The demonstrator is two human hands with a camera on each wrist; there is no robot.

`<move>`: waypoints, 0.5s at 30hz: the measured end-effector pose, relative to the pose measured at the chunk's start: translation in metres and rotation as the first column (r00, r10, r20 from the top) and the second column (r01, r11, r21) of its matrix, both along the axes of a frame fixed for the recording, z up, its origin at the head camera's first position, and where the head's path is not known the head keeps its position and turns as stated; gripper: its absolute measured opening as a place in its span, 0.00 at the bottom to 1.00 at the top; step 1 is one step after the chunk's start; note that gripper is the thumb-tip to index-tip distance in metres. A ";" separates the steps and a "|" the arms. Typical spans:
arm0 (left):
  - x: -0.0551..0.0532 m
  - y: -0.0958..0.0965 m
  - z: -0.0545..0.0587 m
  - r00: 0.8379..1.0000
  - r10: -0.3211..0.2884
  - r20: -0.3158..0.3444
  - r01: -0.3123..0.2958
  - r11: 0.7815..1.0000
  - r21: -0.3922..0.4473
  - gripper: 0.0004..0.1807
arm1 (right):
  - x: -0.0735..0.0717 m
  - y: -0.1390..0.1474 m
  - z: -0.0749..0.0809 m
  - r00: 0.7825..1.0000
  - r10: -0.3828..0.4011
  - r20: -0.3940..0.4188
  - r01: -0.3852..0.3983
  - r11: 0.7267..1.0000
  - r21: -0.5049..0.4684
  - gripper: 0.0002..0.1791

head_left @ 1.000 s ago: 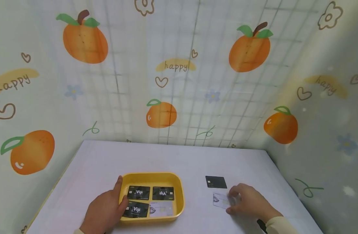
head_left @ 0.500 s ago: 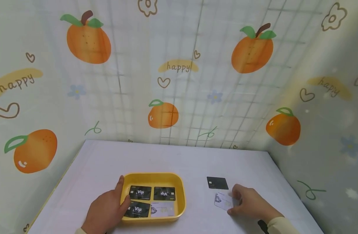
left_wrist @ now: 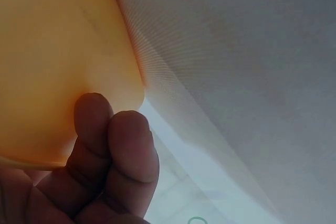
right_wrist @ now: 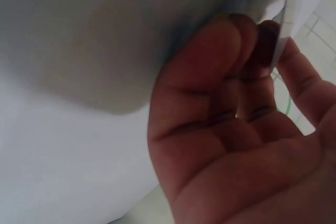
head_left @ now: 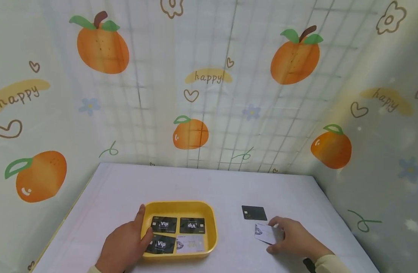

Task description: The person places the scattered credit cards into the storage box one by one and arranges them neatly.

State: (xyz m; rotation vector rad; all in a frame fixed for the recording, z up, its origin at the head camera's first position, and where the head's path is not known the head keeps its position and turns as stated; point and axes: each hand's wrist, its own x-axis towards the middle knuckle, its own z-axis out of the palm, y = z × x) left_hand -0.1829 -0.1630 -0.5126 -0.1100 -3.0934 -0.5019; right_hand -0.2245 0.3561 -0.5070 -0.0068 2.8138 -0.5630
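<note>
A yellow tray (head_left: 181, 206) sits on the table, holding three black Vip cards (head_left: 163, 225) and one white card (head_left: 190, 244) in two rows. My left hand (head_left: 123, 240) grips its left side, thumb over the rim; in the left wrist view, fingertips (left_wrist: 134, 145) curl against the tray's outer surface (left_wrist: 47, 66). To the right, my right hand (head_left: 292, 237) pinches another white card (head_left: 266, 234) by its right end, the card tilted with its near edge off the table. The right wrist view catches this card (right_wrist: 284, 30) nearly edge-on between the fingers.
A black card (head_left: 254, 213) lies on the white table (head_left: 195, 184) just beyond my right hand. Something dark (head_left: 309, 264) shows beside the right sleeve, partly cut off. Printed curtains (head_left: 209, 110) rise behind the table and along both sides.
The white card, flat on the table a second ago, has slid slightly right and tipped up in my right hand's fingers. My left hand and the tray hold still.
</note>
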 end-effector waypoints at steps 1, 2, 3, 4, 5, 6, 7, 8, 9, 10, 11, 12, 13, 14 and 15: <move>0.001 0.000 0.000 1.000 -0.001 -0.004 0.001 1.000 -0.001 0.45 | 0.000 0.000 0.001 1.000 0.003 -0.002 -0.003 1.000 0.002 0.44; 0.001 0.000 0.000 1.000 -0.003 -0.009 0.003 1.000 -0.003 0.45 | 0.001 0.000 0.001 1.000 0.014 -0.009 -0.014 1.000 0.000 0.43; 0.001 0.000 0.001 1.000 -0.007 -0.019 0.007 1.000 -0.001 0.45 | 0.001 0.000 0.002 1.000 0.025 -0.018 -0.025 1.000 -0.003 0.42; 0.002 -0.001 0.001 0.999 -0.010 -0.032 0.010 1.000 0.000 0.45 | 0.002 0.000 0.003 0.999 0.039 -0.031 -0.039 0.999 -0.003 0.40; 0.002 -0.001 0.001 0.999 -0.014 -0.045 0.014 1.000 0.000 0.44 | 0.002 0.000 0.004 0.998 0.053 -0.046 -0.053 0.999 -0.002 0.39; 0.002 -0.002 0.001 0.998 -0.018 -0.057 0.018 1.000 0.003 0.44 | 0.003 0.000 0.005 0.997 0.062 -0.055 -0.062 0.998 0.000 0.37; 0.002 -0.002 0.002 0.998 -0.021 -0.065 0.022 1.000 0.006 0.44 | 0.003 -0.001 0.006 0.995 0.071 -0.063 -0.071 0.997 0.004 0.36; 0.002 -0.002 0.002 0.997 -0.022 -0.071 0.023 1.000 0.008 0.44 | 0.002 -0.001 0.006 0.995 0.079 -0.066 -0.078 0.997 0.006 0.36; 0.002 -0.003 0.002 0.997 -0.022 -0.074 0.023 1.000 0.007 0.44 | 0.002 -0.001 0.006 0.995 0.082 -0.064 -0.081 0.997 0.011 0.35; 0.002 -0.003 0.002 0.997 -0.021 -0.073 0.022 1.000 0.006 0.44 | 0.002 -0.002 0.007 0.995 0.081 -0.058 -0.080 0.997 0.017 0.35; 0.002 -0.003 0.002 0.997 -0.022 -0.068 0.022 1.000 0.005 0.44 | 0.001 -0.002 0.007 0.996 0.079 -0.048 -0.078 0.997 0.023 0.34; 0.002 -0.003 0.002 0.998 -0.023 -0.064 0.024 1.000 0.006 0.44 | 0.001 -0.003 0.008 0.996 0.076 -0.038 -0.075 0.997 0.030 0.34; 0.002 -0.003 0.002 0.998 -0.022 -0.059 0.022 1.000 0.005 0.45 | 0.001 -0.003 0.008 0.996 0.079 -0.033 -0.078 0.996 0.039 0.34; 0.002 -0.003 0.002 0.998 -0.021 -0.053 0.021 1.000 0.004 0.45 | 0.001 -0.004 0.010 0.996 0.082 -0.029 -0.080 0.996 0.046 0.34; 0.002 -0.003 0.002 0.999 -0.021 -0.047 0.021 1.000 0.004 0.45 | 0.001 -0.004 0.011 0.996 0.086 -0.029 -0.084 0.995 0.057 0.33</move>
